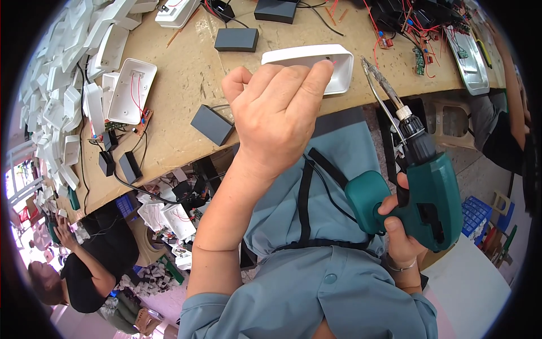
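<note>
My left hand (276, 113) is closed, knuckles up, in front of a white plastic housing (307, 52) at the table's near edge. A bit of red wire shows by its index finger, inside the housing. The fingertips are turned away, so what they grip is hidden. In my right hand (402, 240) is a green soldering gun (437, 195), its tip pointing up and left. A thin metal feed tube runs alongside the tip, which stands apart from the housing, just to its right. A dark grey box (213, 125) with a cable lies left of my left wrist.
White housings (65, 90) are heaped at the table's (186, 73) far left. One open housing (132, 90) with red wires lies nearer. Another dark box (236, 39) sits behind my hand. Circuit boards (419, 59) and a metal tray (468, 62) occupy the right. Two other people (84, 265) are at the sides.
</note>
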The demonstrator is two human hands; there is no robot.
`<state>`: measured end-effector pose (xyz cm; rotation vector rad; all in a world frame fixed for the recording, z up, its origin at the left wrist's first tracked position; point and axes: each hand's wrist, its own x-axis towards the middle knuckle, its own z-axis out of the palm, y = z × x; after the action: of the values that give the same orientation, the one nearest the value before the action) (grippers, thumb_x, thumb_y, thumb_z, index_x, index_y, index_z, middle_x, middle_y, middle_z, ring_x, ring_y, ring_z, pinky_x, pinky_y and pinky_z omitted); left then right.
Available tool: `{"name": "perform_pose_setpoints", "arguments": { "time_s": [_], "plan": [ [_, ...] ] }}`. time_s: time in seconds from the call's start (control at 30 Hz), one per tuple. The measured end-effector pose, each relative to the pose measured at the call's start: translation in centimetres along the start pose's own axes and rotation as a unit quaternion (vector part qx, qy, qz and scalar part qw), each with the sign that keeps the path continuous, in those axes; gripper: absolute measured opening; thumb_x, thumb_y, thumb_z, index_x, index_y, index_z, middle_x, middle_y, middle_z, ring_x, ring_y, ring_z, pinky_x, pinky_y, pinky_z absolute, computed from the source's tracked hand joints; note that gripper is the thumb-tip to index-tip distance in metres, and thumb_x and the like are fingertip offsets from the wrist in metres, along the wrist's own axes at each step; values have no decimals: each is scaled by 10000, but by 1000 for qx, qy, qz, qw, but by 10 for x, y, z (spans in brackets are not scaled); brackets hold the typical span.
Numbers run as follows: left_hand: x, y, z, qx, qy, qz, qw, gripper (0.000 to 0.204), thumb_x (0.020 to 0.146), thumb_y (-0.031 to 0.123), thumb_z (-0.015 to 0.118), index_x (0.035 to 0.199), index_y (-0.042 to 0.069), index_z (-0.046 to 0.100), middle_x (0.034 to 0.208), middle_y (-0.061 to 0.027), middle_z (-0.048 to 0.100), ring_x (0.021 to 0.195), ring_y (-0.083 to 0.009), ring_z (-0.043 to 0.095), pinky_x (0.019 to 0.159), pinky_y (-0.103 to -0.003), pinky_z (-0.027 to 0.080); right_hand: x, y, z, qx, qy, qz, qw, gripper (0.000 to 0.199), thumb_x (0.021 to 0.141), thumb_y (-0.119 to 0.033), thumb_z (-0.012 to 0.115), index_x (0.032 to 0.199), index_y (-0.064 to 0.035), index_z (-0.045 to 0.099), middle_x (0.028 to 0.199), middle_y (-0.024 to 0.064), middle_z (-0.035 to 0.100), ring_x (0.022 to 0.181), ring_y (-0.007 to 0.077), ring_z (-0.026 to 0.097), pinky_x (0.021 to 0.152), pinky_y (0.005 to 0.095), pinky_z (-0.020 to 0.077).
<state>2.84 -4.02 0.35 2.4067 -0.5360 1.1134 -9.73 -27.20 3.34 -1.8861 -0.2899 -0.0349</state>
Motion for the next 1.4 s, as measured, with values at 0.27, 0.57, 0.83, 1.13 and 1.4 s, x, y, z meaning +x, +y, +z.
{"name": "perform_pose_setpoints", "arguments": {
  "time_s": [0.27, 0.57, 0.83, 1.13, 1.4],
  "plan": [
    [4, 1, 0, 18, -20, -14, 1000, 157, 695, 111, 735, 839, 126, 674, 779, 23, 612, 672, -137, 523, 685, -277, 281, -1, -3, -7, -33, -46, 15, 998, 539, 774, -66, 642, 1251, 68, 429, 1217, 205, 536, 759, 163, 599, 711, 301, 481],
    [11, -1, 10, 48, 27, -30, 998, 63, 663, 94, 703, 702, 110, 656, 924, -5, 602, 831, -178, 541, 835, -364, 287, 5, -7, 9, -15, -45, 79, 996, 345, 756, -80, 678, 1061, -1, 536, 983, 106, 584, 788, 161, 564, 757, 310, 426],
    [11, -4, 14, 20, -12, -44, 999, 51, 671, 73, 688, 708, 72, 654, 882, -12, 612, 816, -160, 552, 837, -359, 312, 11, -5, 20, -26, 8, 62, 998, 186, 719, -88, 726, 869, -42, 626, 774, 49, 619, 671, 176, 580, 606, 278, 455],
    [13, -2, 15, 15, -1, -52, 999, 53, 659, 72, 689, 700, 64, 655, 867, -12, 604, 784, -158, 536, 805, -336, 308, 3, 3, 10, -13, -89, 69, 994, 501, 794, -25, 606, 1266, 34, 449, 1214, 148, 546, 858, 129, 540, 894, 323, 412],
    [12, -2, 17, 26, -3, -47, 999, 56, 650, 73, 689, 694, 67, 655, 864, -8, 596, 790, -166, 530, 797, -340, 313, 13, -4, 26, -11, 20, 91, 996, 146, 769, -72, 708, 870, -26, 614, 739, 42, 598, 658, 142, 559, 606, 262, 451]
  ]
}}
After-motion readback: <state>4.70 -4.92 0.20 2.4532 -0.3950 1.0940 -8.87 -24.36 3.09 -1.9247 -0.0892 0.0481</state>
